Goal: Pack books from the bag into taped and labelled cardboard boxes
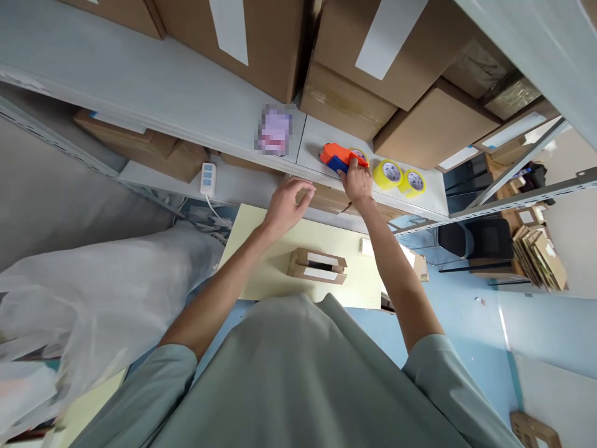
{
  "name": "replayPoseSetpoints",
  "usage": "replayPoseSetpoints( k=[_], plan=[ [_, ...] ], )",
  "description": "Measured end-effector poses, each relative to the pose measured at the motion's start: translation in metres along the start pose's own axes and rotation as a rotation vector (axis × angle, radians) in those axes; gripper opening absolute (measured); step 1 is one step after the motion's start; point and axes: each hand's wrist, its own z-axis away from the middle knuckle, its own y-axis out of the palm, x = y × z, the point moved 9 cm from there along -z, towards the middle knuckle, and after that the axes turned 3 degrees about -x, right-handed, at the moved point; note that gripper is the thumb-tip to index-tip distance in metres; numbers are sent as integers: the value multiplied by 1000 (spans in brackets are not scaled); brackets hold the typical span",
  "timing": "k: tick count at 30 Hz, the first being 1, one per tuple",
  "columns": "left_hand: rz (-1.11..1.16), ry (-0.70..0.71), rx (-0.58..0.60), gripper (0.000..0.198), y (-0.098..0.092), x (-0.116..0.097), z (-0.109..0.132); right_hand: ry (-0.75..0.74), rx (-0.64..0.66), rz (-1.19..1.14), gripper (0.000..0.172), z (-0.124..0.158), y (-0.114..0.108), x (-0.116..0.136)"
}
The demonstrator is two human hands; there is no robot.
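Note:
On the grey shelf point(321, 152), my right hand point(358, 185) is closed around an orange and blue tape dispenser point(336, 157). A roll of tape shows at its far side, partly hidden by the hand. Two yellow tape rolls, a nearer one point(388, 174) and a farther one point(413, 183), stand just right of that hand. My left hand point(288, 204) hovers in front of the shelf edge, its fingers curved and the thumb apart, with nothing in it. Below, a small cardboard box point(318, 266) with flaps standing open lies on the pale yellow table point(261, 274).
Large cardboard boxes point(354, 93) stand along the back of the shelf. A pixelated pinkish item point(275, 130) lies on the shelf's left part. Lower left is a white power strip point(208, 179) beside translucent plastic sheeting point(116, 280). A metal rack post point(513, 202) and a black chair point(457, 239) are at right.

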Motion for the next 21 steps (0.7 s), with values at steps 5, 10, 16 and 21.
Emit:
replayPoseSetpoints(
  k=[5,10,16,21],
  plan=[
    [73,-44,-73,21,-13,18,22,-79,-22,-83,51,63,1,4],
    [155,-60,-106,29,-30,16,56,-271,-86,-215,45,156,9,18],
    [212,-63,-30,24,-45,3,100,-377,-99,-270,31,227,6,41],
    [230,-12,11,17,-55,-2,125,-423,-66,-239,26,253,-2,52]
  ],
)
